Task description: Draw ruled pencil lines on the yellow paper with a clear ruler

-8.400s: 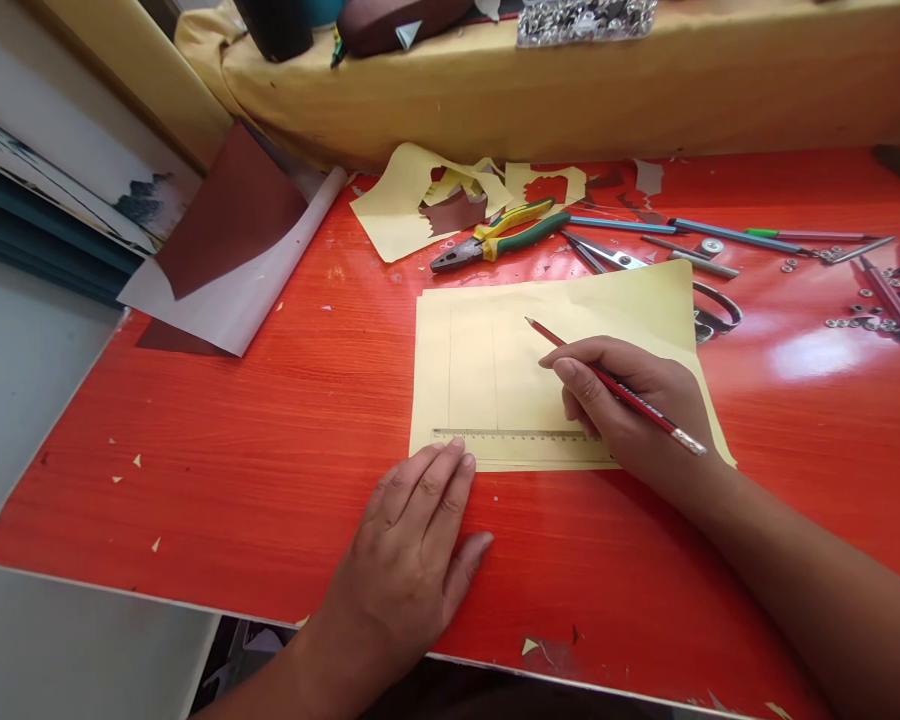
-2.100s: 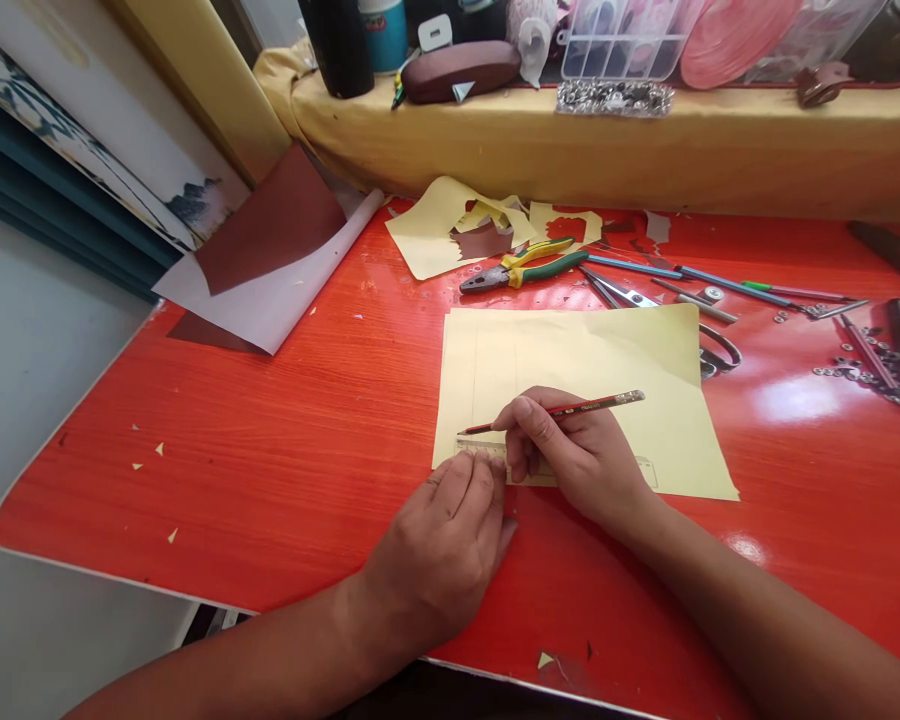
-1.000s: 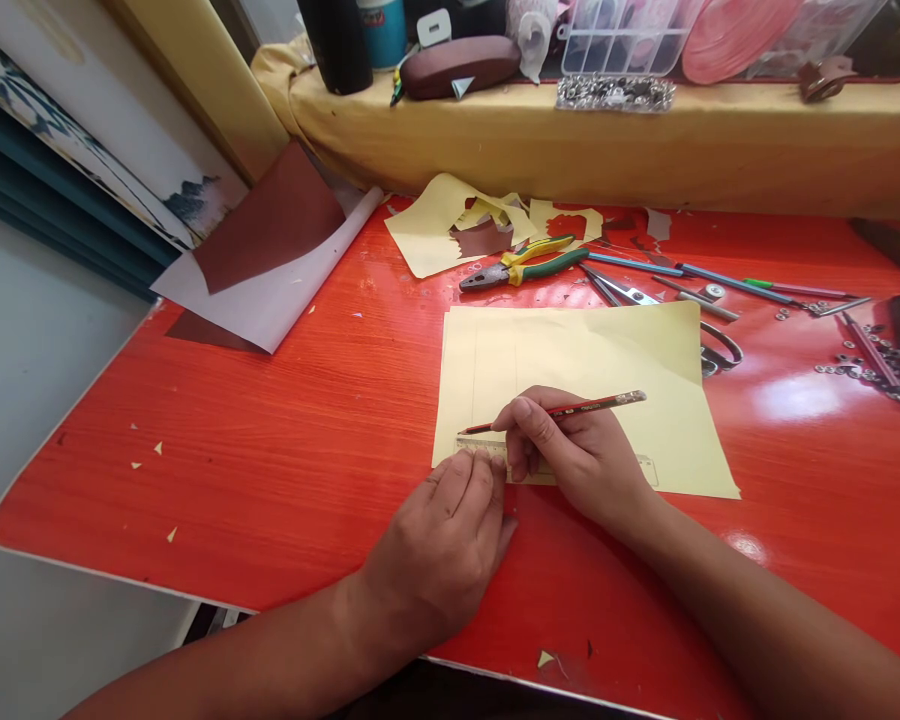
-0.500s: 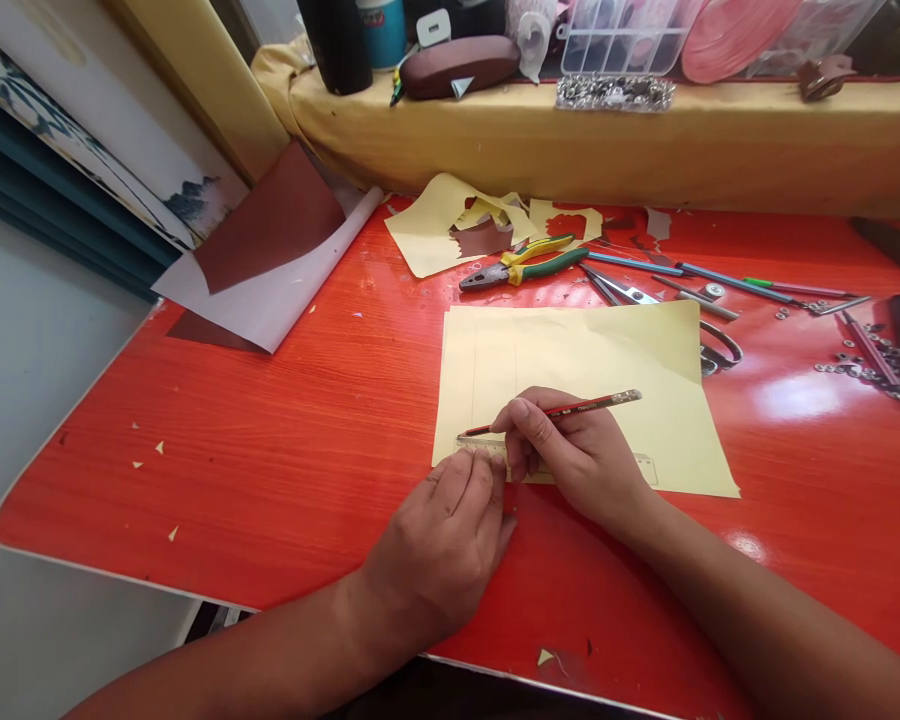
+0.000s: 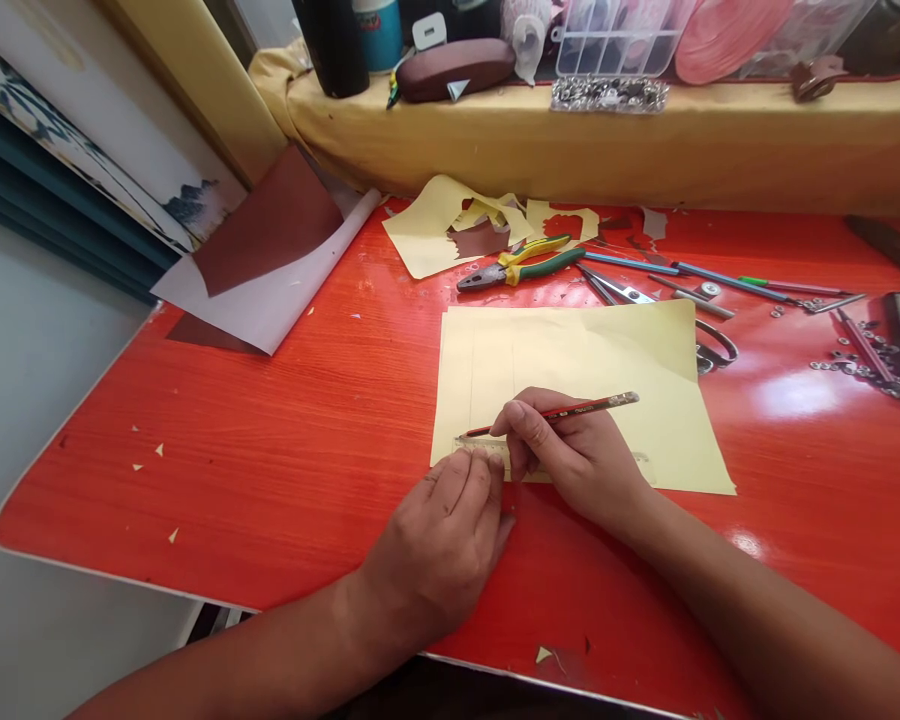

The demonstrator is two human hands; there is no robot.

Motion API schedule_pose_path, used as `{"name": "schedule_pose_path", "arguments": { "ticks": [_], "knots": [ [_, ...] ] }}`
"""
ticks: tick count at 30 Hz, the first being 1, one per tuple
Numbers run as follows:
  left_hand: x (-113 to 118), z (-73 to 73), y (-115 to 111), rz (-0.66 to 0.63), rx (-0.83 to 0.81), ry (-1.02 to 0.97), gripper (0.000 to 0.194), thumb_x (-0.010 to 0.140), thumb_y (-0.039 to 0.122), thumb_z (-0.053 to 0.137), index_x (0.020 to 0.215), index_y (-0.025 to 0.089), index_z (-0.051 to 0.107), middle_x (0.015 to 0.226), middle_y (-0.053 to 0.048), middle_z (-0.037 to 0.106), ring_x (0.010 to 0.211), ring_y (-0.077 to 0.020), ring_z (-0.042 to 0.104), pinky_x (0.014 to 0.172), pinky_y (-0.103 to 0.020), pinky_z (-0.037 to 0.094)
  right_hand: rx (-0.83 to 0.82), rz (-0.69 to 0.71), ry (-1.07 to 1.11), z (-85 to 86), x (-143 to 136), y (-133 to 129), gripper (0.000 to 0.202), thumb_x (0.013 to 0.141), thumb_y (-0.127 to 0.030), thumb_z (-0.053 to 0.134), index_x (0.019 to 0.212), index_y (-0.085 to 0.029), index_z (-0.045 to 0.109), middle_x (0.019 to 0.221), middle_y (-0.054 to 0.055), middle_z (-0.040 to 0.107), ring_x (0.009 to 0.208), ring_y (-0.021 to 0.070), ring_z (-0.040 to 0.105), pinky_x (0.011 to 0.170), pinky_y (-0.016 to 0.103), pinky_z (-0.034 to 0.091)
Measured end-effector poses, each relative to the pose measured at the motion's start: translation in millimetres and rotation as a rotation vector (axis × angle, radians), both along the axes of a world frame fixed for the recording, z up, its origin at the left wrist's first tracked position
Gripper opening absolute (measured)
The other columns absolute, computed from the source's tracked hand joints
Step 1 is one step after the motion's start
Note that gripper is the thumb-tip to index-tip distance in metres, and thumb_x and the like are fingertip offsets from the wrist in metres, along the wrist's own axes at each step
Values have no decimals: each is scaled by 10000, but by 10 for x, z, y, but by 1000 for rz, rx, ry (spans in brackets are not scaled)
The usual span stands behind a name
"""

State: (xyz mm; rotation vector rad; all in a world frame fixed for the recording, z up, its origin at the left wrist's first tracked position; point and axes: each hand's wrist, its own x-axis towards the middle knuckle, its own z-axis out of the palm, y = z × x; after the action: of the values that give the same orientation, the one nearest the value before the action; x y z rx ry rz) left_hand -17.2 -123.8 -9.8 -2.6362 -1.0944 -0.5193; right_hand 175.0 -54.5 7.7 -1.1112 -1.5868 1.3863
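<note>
Glossy red table (image 5: 270,450) carries yellow paper (image 5: 607,350), pliers (image 5: 517,268), scraps (image 5: 435,225).

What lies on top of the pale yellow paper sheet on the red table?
On the pale yellow paper sheet lies a clear plastic ruler along its near edge, pressed by the left hand. The right hand holds a red pencil. The hands cover the ruler's middle.
</note>
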Motion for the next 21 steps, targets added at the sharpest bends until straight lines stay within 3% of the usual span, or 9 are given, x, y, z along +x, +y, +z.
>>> {"name": "schedule_pose_path", "arguments": {
  "ticks": [7,13,21],
  "knots": [
    [3,-11,0,-9,23,9,408,1072,227,598,1335,-73,683,1246,-232,787,1151,-361,761,949,-451,648,121,-6,-162,86,86,36,459,1136,-486,502,824,-207,689,577,-15,611,539,147,603,582,283,467],
    [4,-12,-5,-3,24,13,400,1069,232,611,1336,-55,688,1248,-216,788,1158,-348,754,1005,-453,625,260,0,-307,181,156,83,446,1136,-411,485,784,-212,673,551,-25,598,506,138,566,604,294,423],
    [0,-1,6,-10,39,42,377,1087,226,569,1323,-34,703,1232,-195,798,1160,-325,754,1030,-438,615,287,-11,-400,262,253,118,501,1143,-435,459,739,-214,657,519,-31,581,500,135,563,615,292,407]
  ]
}}
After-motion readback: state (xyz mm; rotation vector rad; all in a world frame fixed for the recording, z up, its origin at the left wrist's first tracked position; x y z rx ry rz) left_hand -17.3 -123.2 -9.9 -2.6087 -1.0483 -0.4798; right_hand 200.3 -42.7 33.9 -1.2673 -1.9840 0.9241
